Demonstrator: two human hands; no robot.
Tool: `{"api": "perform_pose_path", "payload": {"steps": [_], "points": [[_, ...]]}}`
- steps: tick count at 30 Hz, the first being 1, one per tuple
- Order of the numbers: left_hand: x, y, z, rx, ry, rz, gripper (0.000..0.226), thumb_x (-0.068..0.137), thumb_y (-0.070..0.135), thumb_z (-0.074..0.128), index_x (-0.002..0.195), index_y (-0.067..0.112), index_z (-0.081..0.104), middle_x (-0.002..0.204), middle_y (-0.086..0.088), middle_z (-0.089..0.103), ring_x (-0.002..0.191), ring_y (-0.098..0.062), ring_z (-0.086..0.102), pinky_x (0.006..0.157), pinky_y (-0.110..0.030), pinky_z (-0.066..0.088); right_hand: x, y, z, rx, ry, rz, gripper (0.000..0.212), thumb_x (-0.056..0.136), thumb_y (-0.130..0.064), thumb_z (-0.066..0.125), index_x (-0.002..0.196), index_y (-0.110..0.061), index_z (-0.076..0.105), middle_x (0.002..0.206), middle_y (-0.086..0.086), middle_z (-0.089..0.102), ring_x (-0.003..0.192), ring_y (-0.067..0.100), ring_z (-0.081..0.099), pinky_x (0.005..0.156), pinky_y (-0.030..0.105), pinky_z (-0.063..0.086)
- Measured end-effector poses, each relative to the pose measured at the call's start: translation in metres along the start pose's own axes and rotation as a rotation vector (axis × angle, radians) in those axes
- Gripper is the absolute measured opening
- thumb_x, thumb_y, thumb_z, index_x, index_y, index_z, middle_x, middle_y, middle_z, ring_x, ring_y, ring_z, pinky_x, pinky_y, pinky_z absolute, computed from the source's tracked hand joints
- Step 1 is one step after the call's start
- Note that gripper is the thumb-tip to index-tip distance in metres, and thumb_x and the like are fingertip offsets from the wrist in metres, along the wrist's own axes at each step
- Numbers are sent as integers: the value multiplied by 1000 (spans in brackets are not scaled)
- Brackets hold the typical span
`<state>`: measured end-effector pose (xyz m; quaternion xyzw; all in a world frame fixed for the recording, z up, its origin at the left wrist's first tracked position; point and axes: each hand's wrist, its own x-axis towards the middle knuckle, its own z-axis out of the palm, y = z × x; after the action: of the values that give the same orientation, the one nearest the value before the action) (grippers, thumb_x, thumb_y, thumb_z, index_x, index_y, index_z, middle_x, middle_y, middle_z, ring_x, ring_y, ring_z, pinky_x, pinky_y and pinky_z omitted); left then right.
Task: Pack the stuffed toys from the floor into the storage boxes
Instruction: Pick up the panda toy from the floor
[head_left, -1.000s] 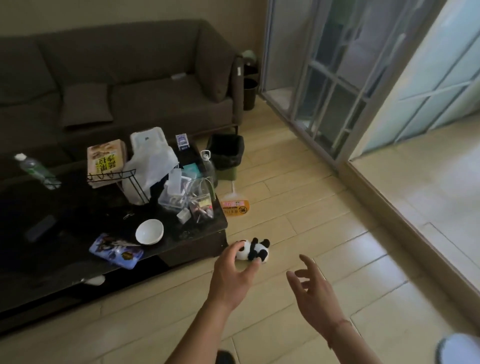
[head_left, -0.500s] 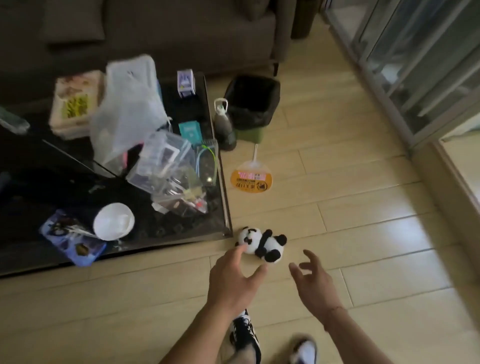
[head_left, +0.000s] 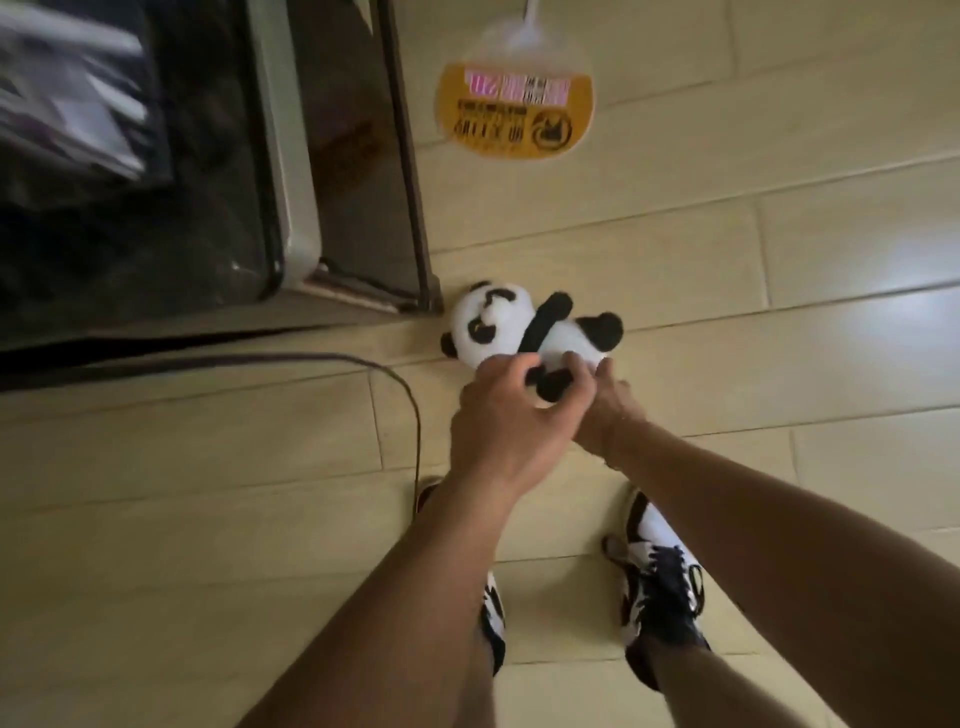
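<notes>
A small black-and-white stuffed panda (head_left: 511, 325) lies on its side on the pale wooden floor, right by the corner of the dark coffee table (head_left: 291, 208). My left hand (head_left: 511, 423) curls over the panda's lower body and black leg, fingers closed around it. My right hand (head_left: 605, 410) is tucked behind the left, its fingertips touching the panda's rear; most of it is hidden by the left hand. No storage box is in view.
An orange round hand fan (head_left: 514, 111) lies on the floor beyond the panda. A dark cable (head_left: 400, 384) runs along the floor from under the table. My two feet in black-and-white sneakers (head_left: 662, 587) stand below the hands.
I have bent down much closer to the floor. Both hands, open and hovering short of the panda before, have reached it, and the left has closed around its lower body.
</notes>
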<state>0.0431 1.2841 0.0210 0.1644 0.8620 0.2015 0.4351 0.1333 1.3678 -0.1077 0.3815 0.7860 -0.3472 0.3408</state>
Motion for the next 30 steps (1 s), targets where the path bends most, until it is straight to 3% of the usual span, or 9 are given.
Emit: {"api": "perform_pose_path", "payload": {"steps": [4, 8, 11, 17, 20, 22, 24, 27, 30], "points": [[-3, 0, 27, -88, -85, -53, 58, 85, 62, 54, 132, 29, 50, 133, 9, 46, 120, -9, 45, 93, -29, 42, 16, 5, 5, -87, 142, -97, 20, 88, -41, 49, 102, -27, 48, 101, 1, 57, 103, 28, 54, 99, 54, 35], [-10, 15, 28, -393, -40, -377, 66, 86, 58, 58, 139, 21, 43, 123, 7, 52, 102, -8, 54, 78, -21, 42, -24, 15, -32, -32, 345, -254, 20, 86, -35, 49, 96, -18, 54, 89, 3, 64, 93, 29, 57, 97, 51, 35], [-34, 46, 11, -859, -155, -620, 78, 75, 70, 63, 135, 21, 50, 116, 1, 61, 111, -21, 57, 97, -39, 44, -97, 14, -80, -32, 520, -378, 34, 83, -44, 42, 85, -14, 58, 76, 3, 63, 78, 29, 56, 90, 52, 41], [-158, 143, -40, -1335, 55, -294, 39, 78, 10, 78, 114, 10, 63, 101, -4, 75, 100, -20, 68, 96, -41, 52, -284, -6, -157, -121, 634, -658, 17, 72, -32, 65, 82, -18, 66, 82, -5, 66, 83, 21, 57, 92, 60, 40], [-232, 167, -93, -1274, 277, -183, 69, 51, 25, 88, 115, 18, 63, 107, 1, 73, 104, -16, 68, 99, -47, 50, -374, -37, -216, -101, 597, -744, 20, 77, -42, 64, 88, -26, 66, 78, -14, 65, 75, 11, 62, 79, 38, 53], [-284, 169, -145, -1313, 235, -106, 74, 48, 28, 87, 117, 20, 63, 111, -2, 73, 106, -21, 67, 96, -48, 52, -428, -68, -251, -29, 728, -736, 22, 85, -49, 54, 80, -29, 63, 63, -14, 57, 56, 8, 56, 55, 22, 48], [-332, 157, -194, -1299, 201, -30, 63, 52, 19, 84, 112, 20, 64, 106, -2, 74, 101, -20, 69, 84, -36, 56, -466, -111, -279, 58, 822, -650, 26, 84, -51, 54, 80, -27, 62, 65, -11, 53, 60, 16, 55, 53, 23, 42], [-403, 109, -258, -1251, 250, 33, 53, 55, 12, 76, 106, 23, 65, 97, 6, 75, 98, -16, 70, 71, -22, 53, -502, -202, -263, 72, 483, -560, 49, 73, -68, 58, 110, -37, 53, 104, -16, 57, 97, 11, 57, 76, 29, 51], [-473, 35, -308, -1259, 392, 32, 61, 48, 18, 82, 107, 20, 65, 96, 4, 76, 98, -19, 70, 73, -25, 53, -534, -300, -209, 196, 23, -668, 48, 78, -55, 67, 120, -41, 52, 115, -20, 63, 107, -1, 60, 81, 13, 49]]}}
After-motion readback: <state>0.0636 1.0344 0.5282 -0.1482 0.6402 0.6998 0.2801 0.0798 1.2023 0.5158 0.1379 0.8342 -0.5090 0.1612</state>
